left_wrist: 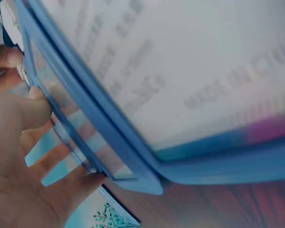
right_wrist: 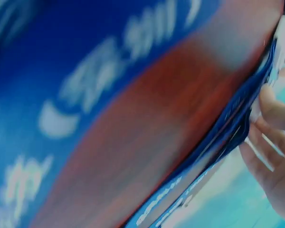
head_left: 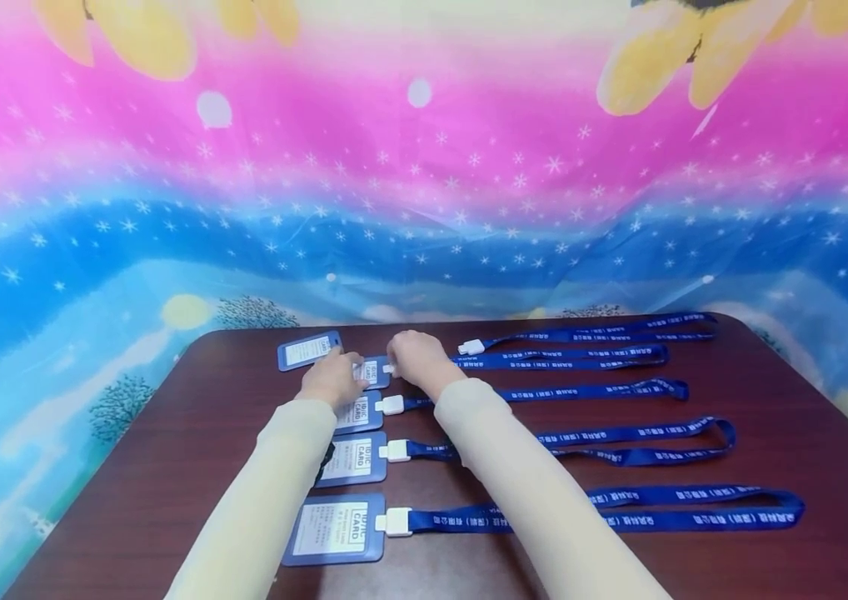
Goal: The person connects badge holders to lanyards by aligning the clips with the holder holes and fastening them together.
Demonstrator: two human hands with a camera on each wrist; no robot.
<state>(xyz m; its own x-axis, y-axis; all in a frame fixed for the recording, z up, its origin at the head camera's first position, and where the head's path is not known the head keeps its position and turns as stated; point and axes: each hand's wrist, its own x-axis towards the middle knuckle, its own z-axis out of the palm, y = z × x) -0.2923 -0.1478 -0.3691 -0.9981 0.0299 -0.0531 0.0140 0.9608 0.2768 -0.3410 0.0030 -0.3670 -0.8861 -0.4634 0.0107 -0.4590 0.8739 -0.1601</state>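
My left hand (head_left: 330, 379) grips a blue-framed ID card holder (head_left: 373, 375) near the back of the table. In the left wrist view its thumb lies on the frame's edge and the fingers spread behind. Just right of it, my right hand (head_left: 420, 360) pinches the white clip end of a blue lanyard (head_left: 544, 361); whether clip and holder are joined is hidden by the fingers. Behind the hands lies a loose card holder (head_left: 309, 351), apart from another blue lanyard (head_left: 604, 335) with a white clip (head_left: 471, 347).
Toward the front, card holders (head_left: 339, 528) with white clips (head_left: 398, 522) and blue lanyards (head_left: 694, 518) lie in rows across the dark wooden table (head_left: 784, 433). Both forearms reach over these rows. A colourful patterned cloth (head_left: 424, 192) hangs behind the table.
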